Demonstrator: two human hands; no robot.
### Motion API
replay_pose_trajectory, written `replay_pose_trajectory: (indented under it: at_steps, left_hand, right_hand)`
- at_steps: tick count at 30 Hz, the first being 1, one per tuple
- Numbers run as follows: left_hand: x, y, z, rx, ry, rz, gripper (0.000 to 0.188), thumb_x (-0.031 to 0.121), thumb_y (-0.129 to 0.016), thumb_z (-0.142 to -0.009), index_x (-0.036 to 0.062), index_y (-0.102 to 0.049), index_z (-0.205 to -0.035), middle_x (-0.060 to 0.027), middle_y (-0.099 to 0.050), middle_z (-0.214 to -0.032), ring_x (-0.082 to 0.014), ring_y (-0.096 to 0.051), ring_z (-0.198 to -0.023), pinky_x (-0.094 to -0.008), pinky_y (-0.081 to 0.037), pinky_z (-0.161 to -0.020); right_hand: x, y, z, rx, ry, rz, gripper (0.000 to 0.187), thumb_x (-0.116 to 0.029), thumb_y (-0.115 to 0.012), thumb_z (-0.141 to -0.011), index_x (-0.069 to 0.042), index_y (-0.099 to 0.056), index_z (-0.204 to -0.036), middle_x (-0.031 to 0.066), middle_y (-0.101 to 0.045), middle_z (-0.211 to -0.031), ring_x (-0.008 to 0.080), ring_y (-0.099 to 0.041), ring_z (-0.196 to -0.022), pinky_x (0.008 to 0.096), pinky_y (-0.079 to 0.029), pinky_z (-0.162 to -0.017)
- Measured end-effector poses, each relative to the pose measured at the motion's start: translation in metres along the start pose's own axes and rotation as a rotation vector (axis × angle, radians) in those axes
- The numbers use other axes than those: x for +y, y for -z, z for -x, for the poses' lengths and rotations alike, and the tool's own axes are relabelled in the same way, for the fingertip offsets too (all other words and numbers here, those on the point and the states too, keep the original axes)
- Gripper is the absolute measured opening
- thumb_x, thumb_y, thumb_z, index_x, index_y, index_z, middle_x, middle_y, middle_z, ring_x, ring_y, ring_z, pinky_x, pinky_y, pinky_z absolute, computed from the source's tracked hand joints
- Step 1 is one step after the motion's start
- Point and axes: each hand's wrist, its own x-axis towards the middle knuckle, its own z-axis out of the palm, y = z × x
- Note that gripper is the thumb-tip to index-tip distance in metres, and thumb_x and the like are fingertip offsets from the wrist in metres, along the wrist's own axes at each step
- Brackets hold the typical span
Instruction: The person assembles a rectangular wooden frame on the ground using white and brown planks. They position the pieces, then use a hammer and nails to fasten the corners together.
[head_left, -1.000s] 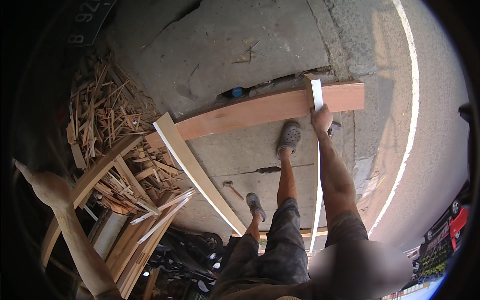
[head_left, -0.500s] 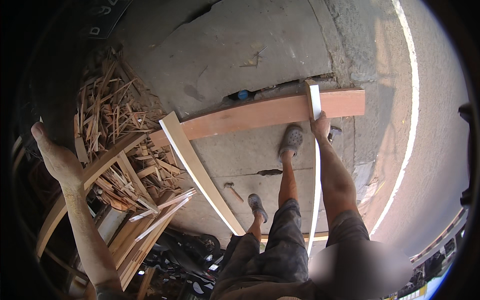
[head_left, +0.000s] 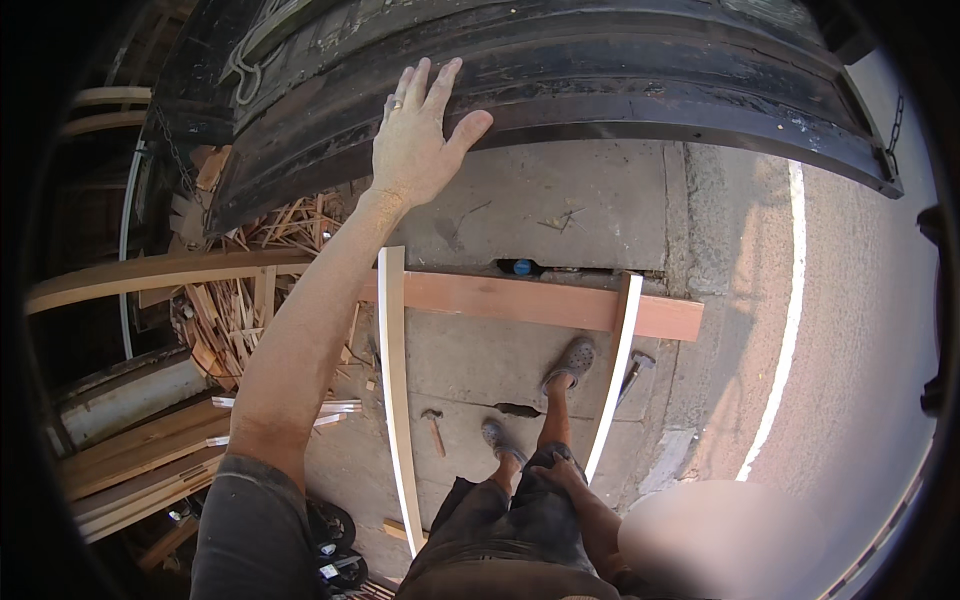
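Boards with white edges [head_left: 396,350] are lying unheld across the reddish plank [head_left: 500,298], so a knock from a nearby clog [head_left: 570,362] could, I judge, be shifting them. Both are running near to far, their far ends pointing toward the dark panel [head_left: 620,100], while the plank's long axis is running left to right. The left hand [head_left: 415,160] is showing spread, empty fingers near the panel, and the right hand [head_left: 560,468] is resting on the leg [head_left: 557,415], its grip unclear
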Motion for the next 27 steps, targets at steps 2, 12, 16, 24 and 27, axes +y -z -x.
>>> replay_pose_trajectory:
  at_steps: [2,12,16,24,27]
  left_hand:
    - [0.0,0.007,0.023,0.133,-0.054,0.133,0.098,0.077,-0.047,-0.103,0.0169,-0.017,-0.174,-0.031,-0.01,-0.177,-0.0486,-0.005,-0.165,-0.0599,-0.004,-0.134]
    - [0.024,-0.068,0.63,-1.091,0.308,0.381,0.108,0.077,-0.054,-0.098,-0.0011,-0.028,-0.168,-0.0293,-0.036,-0.169,-0.0429,-0.039,-0.155,-0.0502,-0.035,-0.126]
    - [0.033,-0.019,0.849,-1.354,0.542,0.872,0.075,0.069,-0.048,-0.106,0.0043,-0.077,-0.131,-0.0253,-0.073,-0.133,-0.0422,-0.065,-0.13,-0.0503,-0.048,-0.111]
    - [-0.023,0.038,0.989,-0.409,0.97,0.99,0.06,0.048,-0.063,-0.109,0.0013,-0.064,-0.145,-0.0147,-0.072,-0.137,-0.0268,-0.066,-0.128,-0.0408,-0.053,-0.105]
    - [0.014,0.002,1.048,0.031,1.637,1.365,0.065,0.053,-0.066,-0.106,0.0014,-0.062,-0.145,-0.0136,-0.07,-0.134,-0.0262,-0.067,-0.122,-0.0429,-0.054,-0.098]
  right_hand:
    - [0.01,0.001,0.011,-0.049,0.035,0.017,0.131,-0.085,-0.073,-0.077,0.0,-0.032,-0.168,0.033,-0.048,-0.161,0.0424,-0.043,-0.155,0.0478,-0.035,-0.127]
    - [0.183,-0.063,0.089,0.044,0.427,-0.163,0.069,-0.052,-0.067,-0.098,-0.008,-0.059,-0.151,0.0199,-0.075,-0.119,0.0345,-0.072,-0.111,0.05,-0.056,-0.094]
    - [0.209,-0.088,0.12,-0.108,0.084,-0.647,0.039,-0.033,-0.067,-0.098,-0.01,-0.07,-0.13,0.0106,-0.075,-0.105,0.0231,-0.071,-0.094,0.0465,-0.057,-0.076]
    - [0.084,-0.054,0.139,-0.016,0.363,-0.278,0.031,-0.031,-0.067,-0.101,-0.005,-0.074,-0.118,0.0036,-0.074,-0.095,0.0172,-0.068,-0.08,0.0345,-0.056,-0.075]
    - [0.015,-0.034,0.12,0.023,0.594,0.084,0.032,-0.031,-0.067,-0.102,-0.004,-0.074,-0.117,0.0038,-0.073,-0.095,0.0175,-0.068,-0.081,0.0344,-0.056,-0.076]
